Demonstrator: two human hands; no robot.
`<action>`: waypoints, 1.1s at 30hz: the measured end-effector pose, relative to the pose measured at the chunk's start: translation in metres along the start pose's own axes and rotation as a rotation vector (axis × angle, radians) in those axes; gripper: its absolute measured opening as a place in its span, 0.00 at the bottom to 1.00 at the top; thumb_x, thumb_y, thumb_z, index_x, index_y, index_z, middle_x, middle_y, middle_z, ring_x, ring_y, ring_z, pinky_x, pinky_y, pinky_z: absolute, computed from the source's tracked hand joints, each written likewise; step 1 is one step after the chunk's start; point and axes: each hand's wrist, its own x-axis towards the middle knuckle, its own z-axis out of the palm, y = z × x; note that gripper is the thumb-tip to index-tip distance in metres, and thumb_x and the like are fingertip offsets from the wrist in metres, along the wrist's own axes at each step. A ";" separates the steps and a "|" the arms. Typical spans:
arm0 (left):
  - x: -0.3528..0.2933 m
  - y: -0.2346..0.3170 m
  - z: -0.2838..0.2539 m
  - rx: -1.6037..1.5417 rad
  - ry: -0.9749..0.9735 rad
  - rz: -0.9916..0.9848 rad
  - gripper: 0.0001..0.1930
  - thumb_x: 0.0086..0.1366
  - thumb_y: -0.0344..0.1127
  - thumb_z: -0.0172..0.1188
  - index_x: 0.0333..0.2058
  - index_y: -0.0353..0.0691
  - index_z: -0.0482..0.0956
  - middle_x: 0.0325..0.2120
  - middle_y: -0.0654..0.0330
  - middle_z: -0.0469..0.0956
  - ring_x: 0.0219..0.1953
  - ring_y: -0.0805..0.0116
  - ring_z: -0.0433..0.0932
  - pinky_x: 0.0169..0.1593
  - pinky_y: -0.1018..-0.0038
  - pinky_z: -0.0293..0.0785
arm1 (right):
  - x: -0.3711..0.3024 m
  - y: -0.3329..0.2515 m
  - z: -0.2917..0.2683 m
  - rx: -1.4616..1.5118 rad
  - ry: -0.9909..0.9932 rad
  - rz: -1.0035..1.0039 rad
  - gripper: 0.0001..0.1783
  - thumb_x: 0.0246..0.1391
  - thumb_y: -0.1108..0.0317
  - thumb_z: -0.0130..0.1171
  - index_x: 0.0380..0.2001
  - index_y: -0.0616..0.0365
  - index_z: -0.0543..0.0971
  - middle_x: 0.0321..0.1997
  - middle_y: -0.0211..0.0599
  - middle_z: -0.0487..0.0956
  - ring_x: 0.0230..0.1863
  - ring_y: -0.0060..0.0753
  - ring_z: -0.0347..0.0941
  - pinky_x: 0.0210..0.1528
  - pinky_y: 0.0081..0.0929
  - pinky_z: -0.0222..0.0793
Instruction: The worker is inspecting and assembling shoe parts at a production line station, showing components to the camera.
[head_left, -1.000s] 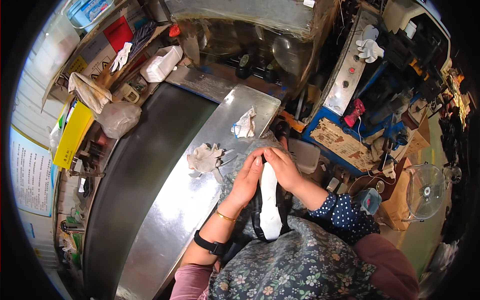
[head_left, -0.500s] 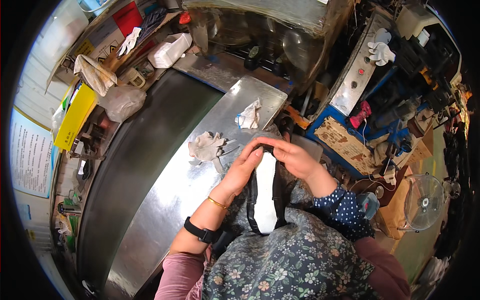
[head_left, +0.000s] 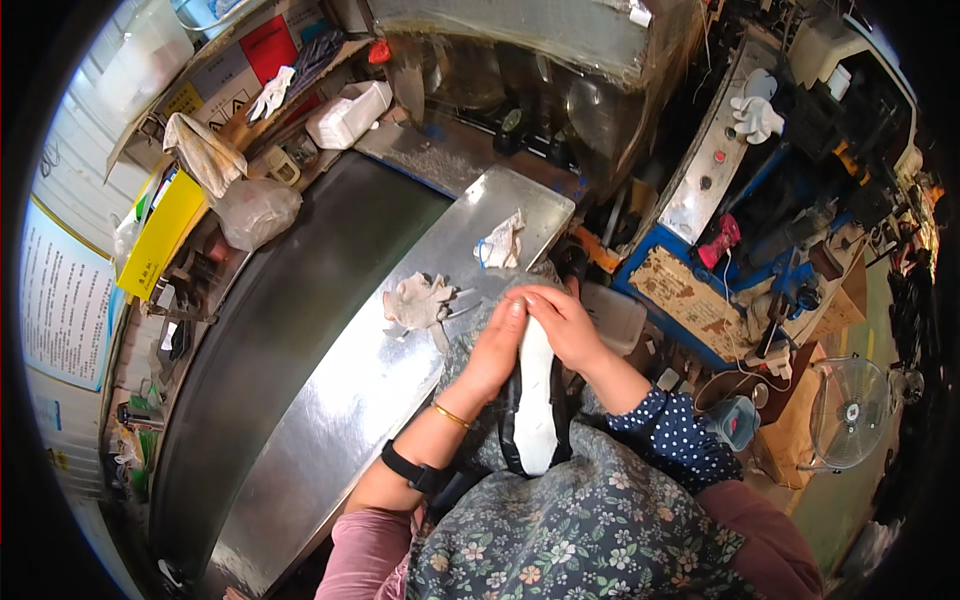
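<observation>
A shoe upper with a white sole face and black sides [head_left: 537, 425] rests bottom up against my floral apron, its narrow far end between my hands. My left hand [head_left: 495, 350] wraps the left side of that end, thumb over the white face. From the right, my right hand [head_left: 563, 330] closes around the same end, its fingers meeting the left ones at the tip. The hands hide the tip itself. Left of them, a greyish work glove [head_left: 417, 302] lies on the metal table [head_left: 330, 395]. A crumpled white cloth piece [head_left: 501, 242] lies farther back.
A dark conveyor belt [head_left: 290, 310] curves along the table's left. Beyond it, a shelf holds a plastic bag [head_left: 258, 212] and a white plastic container [head_left: 349, 114]. At right stand a blue machine [head_left: 690, 290] with buttons and a fan [head_left: 850, 412].
Both hands have closed in around the shoe upper's far end; the right fingers now lie flatter over its right side. The view has shifted slightly.
</observation>
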 end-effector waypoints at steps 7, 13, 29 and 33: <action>-0.049 0.053 0.043 0.439 -0.646 0.466 0.31 0.64 0.40 0.63 0.63 0.40 0.64 0.66 0.40 0.55 0.70 0.45 0.50 0.69 0.59 0.50 | -0.067 -0.056 -0.086 0.869 -0.180 0.183 0.55 0.49 0.26 0.51 0.70 0.49 0.52 0.74 0.52 0.49 0.69 0.58 0.55 0.65 0.57 0.60; -0.031 -0.029 -0.080 0.850 0.143 0.316 0.18 0.59 0.32 0.63 0.49 0.36 0.77 0.52 0.42 0.74 0.58 0.43 0.69 0.63 0.56 0.64 | -0.181 -0.052 -0.137 0.479 0.093 0.763 0.44 0.48 0.52 0.55 0.64 0.69 0.61 0.57 0.55 0.75 0.54 0.44 0.76 0.60 0.34 0.69; -0.079 -0.111 -0.171 1.305 0.637 0.087 0.26 0.61 0.41 0.58 0.54 0.30 0.70 0.58 0.41 0.66 0.59 0.42 0.64 0.62 0.55 0.60 | 0.195 0.038 -0.096 0.410 0.579 -0.042 0.36 0.51 0.66 0.63 0.62 0.61 0.65 0.51 0.41 0.75 0.50 0.35 0.72 0.54 0.32 0.68; -0.072 -0.112 -0.167 1.288 0.625 0.085 0.27 0.61 0.42 0.57 0.55 0.31 0.70 0.58 0.42 0.67 0.59 0.42 0.64 0.62 0.54 0.61 | 0.189 0.087 -0.030 -0.141 -0.074 0.008 0.29 0.57 0.62 0.61 0.60 0.57 0.67 0.48 0.38 0.78 0.47 0.30 0.74 0.52 0.32 0.69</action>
